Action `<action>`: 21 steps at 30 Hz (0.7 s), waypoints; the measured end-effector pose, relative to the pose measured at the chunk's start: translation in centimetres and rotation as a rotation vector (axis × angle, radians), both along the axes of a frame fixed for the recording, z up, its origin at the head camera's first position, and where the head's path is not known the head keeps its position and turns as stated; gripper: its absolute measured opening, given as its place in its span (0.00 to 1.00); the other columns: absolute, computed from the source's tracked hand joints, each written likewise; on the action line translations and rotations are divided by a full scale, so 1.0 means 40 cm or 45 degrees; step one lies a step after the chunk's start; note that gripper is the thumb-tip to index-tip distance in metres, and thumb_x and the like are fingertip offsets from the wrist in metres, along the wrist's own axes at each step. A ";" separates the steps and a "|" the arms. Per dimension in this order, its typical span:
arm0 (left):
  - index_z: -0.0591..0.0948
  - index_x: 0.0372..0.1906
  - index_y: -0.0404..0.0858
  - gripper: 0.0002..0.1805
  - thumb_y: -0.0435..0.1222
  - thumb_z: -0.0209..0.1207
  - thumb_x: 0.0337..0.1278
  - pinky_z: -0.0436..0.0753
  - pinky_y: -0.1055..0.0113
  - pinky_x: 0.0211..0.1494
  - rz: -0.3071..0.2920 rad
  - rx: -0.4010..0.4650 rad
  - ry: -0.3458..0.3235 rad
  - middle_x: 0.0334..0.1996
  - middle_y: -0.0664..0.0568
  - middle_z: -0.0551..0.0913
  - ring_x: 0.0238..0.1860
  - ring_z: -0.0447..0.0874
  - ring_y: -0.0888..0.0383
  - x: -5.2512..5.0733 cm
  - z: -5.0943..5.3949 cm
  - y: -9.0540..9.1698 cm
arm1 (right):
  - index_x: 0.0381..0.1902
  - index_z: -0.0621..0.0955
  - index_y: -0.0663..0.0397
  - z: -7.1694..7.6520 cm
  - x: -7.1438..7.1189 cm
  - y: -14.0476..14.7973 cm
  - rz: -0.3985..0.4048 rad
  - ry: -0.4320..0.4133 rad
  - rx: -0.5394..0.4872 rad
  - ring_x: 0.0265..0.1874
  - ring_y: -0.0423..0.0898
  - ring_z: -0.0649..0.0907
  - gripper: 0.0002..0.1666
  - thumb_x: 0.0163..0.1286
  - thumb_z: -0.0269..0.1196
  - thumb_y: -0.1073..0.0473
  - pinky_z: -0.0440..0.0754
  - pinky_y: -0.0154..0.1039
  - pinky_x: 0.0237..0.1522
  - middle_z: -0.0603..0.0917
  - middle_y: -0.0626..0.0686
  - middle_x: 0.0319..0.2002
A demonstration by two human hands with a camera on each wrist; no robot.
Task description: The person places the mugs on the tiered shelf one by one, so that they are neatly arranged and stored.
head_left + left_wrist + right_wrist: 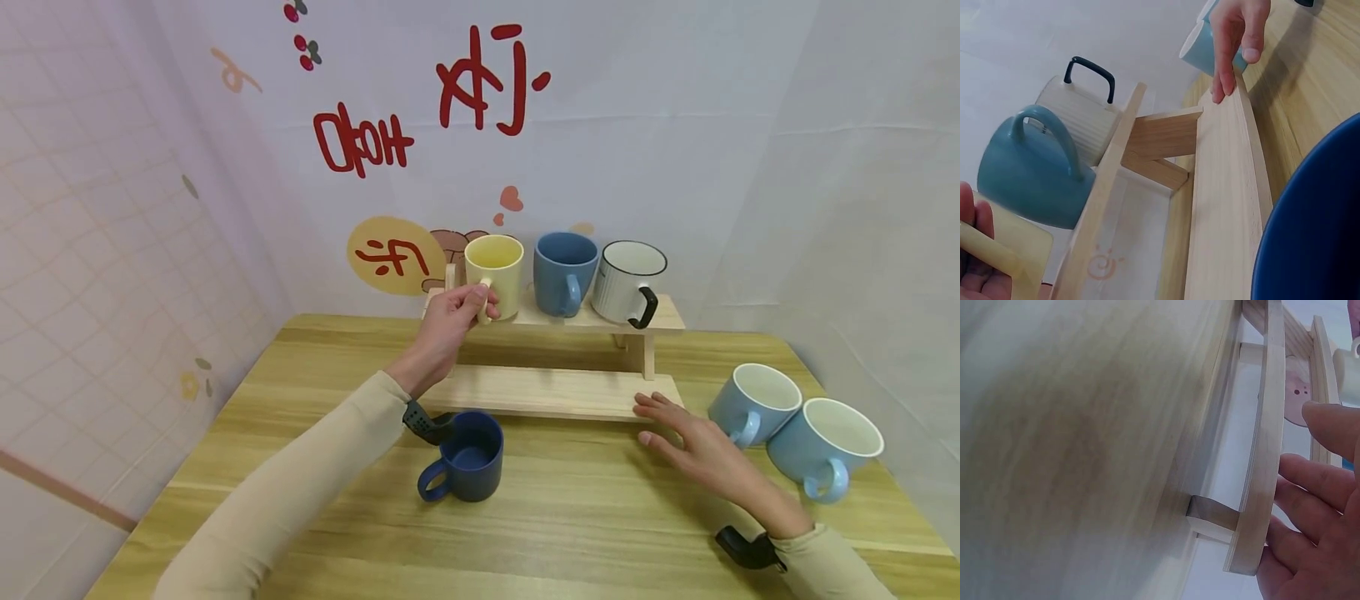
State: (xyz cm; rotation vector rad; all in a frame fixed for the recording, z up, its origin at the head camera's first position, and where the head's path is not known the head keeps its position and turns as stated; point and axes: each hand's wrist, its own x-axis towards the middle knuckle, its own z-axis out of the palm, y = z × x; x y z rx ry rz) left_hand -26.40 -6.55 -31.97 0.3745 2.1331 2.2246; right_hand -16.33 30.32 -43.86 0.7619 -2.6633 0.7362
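Observation:
My left hand (448, 327) pinches the handle of the yellow mug (501, 265), which is upright at the left end of the wooden rack's top shelf (525, 315). Beside it on that shelf are a blue mug (557, 271) and a white mug (621, 287) with a black handle. With fingers extended, my right hand (705, 454) touches the right end of the lower shelf (555, 392); the right wrist view shows its fingertips against the board's edge (1263, 462). A dark blue mug (476, 467) stands on the table below my left wrist.
Two light blue mugs (750, 400) (817, 446) stand close together on the wooden table (585, 517), to the right of the rack. A wall covering (675, 167) with red characters rises behind the rack, and another wall side (112, 250) runs along the left.

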 end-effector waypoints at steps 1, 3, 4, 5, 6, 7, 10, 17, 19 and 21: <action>0.83 0.46 0.31 0.18 0.43 0.52 0.80 0.74 0.59 0.60 0.003 -0.009 -0.005 0.32 0.53 0.84 0.48 0.74 0.55 -0.002 -0.001 0.003 | 0.62 0.83 0.56 0.001 0.000 0.000 0.000 0.002 0.000 0.67 0.68 0.75 0.23 0.72 0.69 0.59 0.51 0.14 0.65 0.79 0.60 0.67; 0.84 0.46 0.32 0.18 0.44 0.52 0.80 0.74 0.59 0.60 0.007 -0.031 -0.022 0.33 0.52 0.85 0.49 0.74 0.55 -0.007 -0.004 0.008 | 0.62 0.83 0.56 0.001 -0.001 0.001 0.001 0.004 0.001 0.67 0.67 0.75 0.23 0.72 0.69 0.59 0.51 0.14 0.65 0.79 0.60 0.67; 0.84 0.47 0.33 0.18 0.44 0.52 0.80 0.74 0.58 0.61 0.010 -0.040 -0.031 0.34 0.51 0.85 0.49 0.74 0.54 -0.008 -0.007 0.011 | 0.63 0.83 0.56 0.002 -0.001 0.001 0.001 0.002 0.001 0.67 0.67 0.75 0.23 0.72 0.69 0.59 0.51 0.14 0.65 0.79 0.60 0.67; 0.84 0.47 0.33 0.18 0.44 0.52 0.80 0.74 0.58 0.61 0.014 -0.052 -0.041 0.35 0.51 0.85 0.49 0.74 0.54 -0.008 -0.010 0.013 | 0.63 0.83 0.56 0.002 -0.001 0.001 0.003 0.000 -0.001 0.67 0.67 0.75 0.23 0.72 0.69 0.59 0.51 0.14 0.65 0.79 0.60 0.67; 0.84 0.47 0.33 0.19 0.44 0.52 0.80 0.74 0.60 0.60 0.016 -0.061 -0.047 0.36 0.50 0.85 0.50 0.74 0.54 -0.009 -0.013 0.015 | 0.63 0.83 0.56 0.002 -0.001 0.001 0.004 -0.001 0.001 0.67 0.67 0.75 0.23 0.72 0.69 0.59 0.51 0.14 0.65 0.79 0.60 0.67; 0.84 0.47 0.33 0.19 0.45 0.52 0.80 0.74 0.60 0.60 0.017 -0.067 -0.051 0.36 0.50 0.85 0.50 0.74 0.54 -0.010 -0.015 0.018 | 0.63 0.83 0.56 0.000 -0.001 0.002 0.005 0.000 0.000 0.67 0.67 0.75 0.23 0.72 0.69 0.59 0.51 0.14 0.65 0.79 0.60 0.67; 0.85 0.48 0.33 0.19 0.45 0.52 0.81 0.74 0.61 0.59 0.029 -0.084 -0.043 0.37 0.50 0.86 0.50 0.75 0.53 -0.012 -0.025 0.024 | 0.63 0.83 0.57 -0.003 -0.002 0.002 0.007 0.003 -0.005 0.67 0.68 0.75 0.23 0.71 0.70 0.59 0.51 0.15 0.66 0.79 0.61 0.67; 0.85 0.49 0.33 0.20 0.45 0.51 0.81 0.75 0.58 0.61 0.027 -0.124 0.006 0.39 0.47 0.87 0.50 0.76 0.53 -0.015 -0.030 0.029 | 0.63 0.83 0.57 -0.004 -0.001 0.002 0.003 0.000 -0.002 0.67 0.69 0.75 0.23 0.71 0.70 0.59 0.51 0.14 0.65 0.79 0.61 0.67; 0.85 0.50 0.33 0.21 0.45 0.51 0.81 0.75 0.54 0.64 0.026 -0.148 0.027 0.41 0.45 0.88 0.51 0.76 0.52 -0.017 -0.028 0.031 | 0.63 0.83 0.57 -0.004 0.000 0.001 0.000 -0.006 0.000 0.67 0.69 0.75 0.23 0.71 0.69 0.59 0.50 0.14 0.65 0.79 0.61 0.68; 0.85 0.50 0.33 0.21 0.45 0.50 0.82 0.74 0.51 0.65 0.026 -0.171 0.047 0.42 0.44 0.88 0.52 0.76 0.52 -0.020 -0.027 0.032 | 0.63 0.83 0.57 -0.003 0.001 0.001 -0.003 -0.009 0.005 0.67 0.69 0.75 0.23 0.72 0.69 0.58 0.50 0.14 0.64 0.79 0.61 0.68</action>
